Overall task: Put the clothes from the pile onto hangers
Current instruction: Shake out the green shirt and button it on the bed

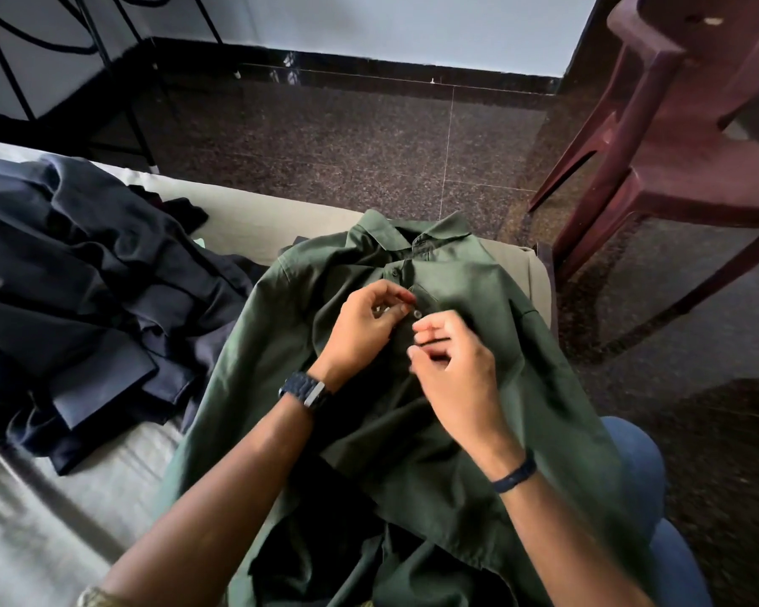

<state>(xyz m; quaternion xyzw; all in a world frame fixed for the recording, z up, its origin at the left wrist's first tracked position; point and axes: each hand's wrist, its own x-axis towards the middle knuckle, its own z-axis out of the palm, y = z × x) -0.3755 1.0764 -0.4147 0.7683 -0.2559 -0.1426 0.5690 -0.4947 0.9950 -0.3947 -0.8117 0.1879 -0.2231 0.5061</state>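
A dark green collared shirt (478,343) lies spread face up over the bed corner and my lap, collar pointing away from me. My left hand (364,326) pinches the shirt's front placket just left of a small pale button (417,314). My right hand (452,370) pinches the opposite edge of the placket right beside that button, fingers curled. Both hands meet at the chest of the shirt, below the collar. A pile of dark navy clothes (84,300) lies on the bed to the left. No hanger is visible.
The bed (62,519) has a pale sheet and fills the lower left. A maroon plastic chair (675,146) stands on the dark speckled floor at the right. A black metal frame (106,59) stands at the upper left by the wall.
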